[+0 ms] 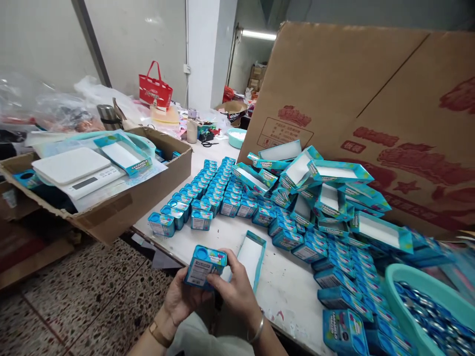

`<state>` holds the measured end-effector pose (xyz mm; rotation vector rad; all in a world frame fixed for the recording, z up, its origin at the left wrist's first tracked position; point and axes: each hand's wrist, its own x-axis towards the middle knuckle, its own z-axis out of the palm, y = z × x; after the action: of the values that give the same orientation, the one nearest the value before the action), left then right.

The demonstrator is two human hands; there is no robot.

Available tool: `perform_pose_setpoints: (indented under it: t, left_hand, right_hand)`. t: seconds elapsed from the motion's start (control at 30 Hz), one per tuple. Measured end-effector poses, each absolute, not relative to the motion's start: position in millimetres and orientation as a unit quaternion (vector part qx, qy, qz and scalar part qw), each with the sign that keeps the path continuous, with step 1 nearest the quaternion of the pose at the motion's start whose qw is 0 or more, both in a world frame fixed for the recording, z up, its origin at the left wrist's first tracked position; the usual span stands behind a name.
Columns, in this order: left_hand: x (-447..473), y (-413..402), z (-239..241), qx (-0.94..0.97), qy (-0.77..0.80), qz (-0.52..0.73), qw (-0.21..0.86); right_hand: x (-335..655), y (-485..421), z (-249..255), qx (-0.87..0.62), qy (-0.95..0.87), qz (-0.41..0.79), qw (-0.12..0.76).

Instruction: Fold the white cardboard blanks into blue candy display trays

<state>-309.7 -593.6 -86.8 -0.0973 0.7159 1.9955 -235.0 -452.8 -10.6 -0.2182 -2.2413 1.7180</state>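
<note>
Both hands clamp one small blue box (204, 267), held just left of the open tray (250, 257). The left hand (181, 296) cups it from underneath and the right hand (237, 291) wraps its near side. Looks like the box is being squared up, so any next move wants a steady, level grip.

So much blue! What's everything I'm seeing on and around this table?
held box: one, turquoise, in both hands at the table edge
open tray: one, turquoise, white inside, on the table by the hands
closed boxes: many, turquoise, in rows mid-table
empty trays: a heap, turquoise, before the cardboard sheet
cardboard sheet: one, brown with red print, leaning at right
basin: one, teal, far right
scale: one, white, in the carton at left
red bag: one, red, back
left hand: one, grips held box
right hand: one, grips held box
</note>
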Motion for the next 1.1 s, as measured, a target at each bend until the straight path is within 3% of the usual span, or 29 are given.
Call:
perform_pose_setpoints:
  t: [0.2,0.4,0.53,0.7,0.87,0.93,1.1]
  left_hand:
    - [-347,-598,-101,-0.013,0.636,0.754,0.161]
    - [-391,-577,-129,0.146,0.777,0.613,0.010]
    - [-403,-555,-134,0.199,0.802,0.562,-0.010]
    - [-377,-574,-114,0.162,0.799,0.576,-0.064]
    - [-422,-636,-91,0.067,0.709,0.674,-0.196]
    - [-466,-650,-90,0.039,0.683,0.710,-0.166]
    - [-526,-635,-114,0.007,0.587,0.806,0.075]
  right_hand:
    - [-298,-457,-53,-0.107,-0.803,0.542,0.224]
    - [-343,-456,-80,-0.139,-0.831,0.465,0.273]
    - [-325,-460,-101,-0.189,-0.789,0.500,0.303]
    - [-303,-458,-129,-0.244,-0.751,0.549,0.275]
    - [-310,-473,-121,-0.215,-0.811,0.447,0.311]
    - [-319,-484,-111,-0.188,-0.834,0.402,0.329]
    - [-328,-496,-100,-0.161,-0.855,0.365,0.330]
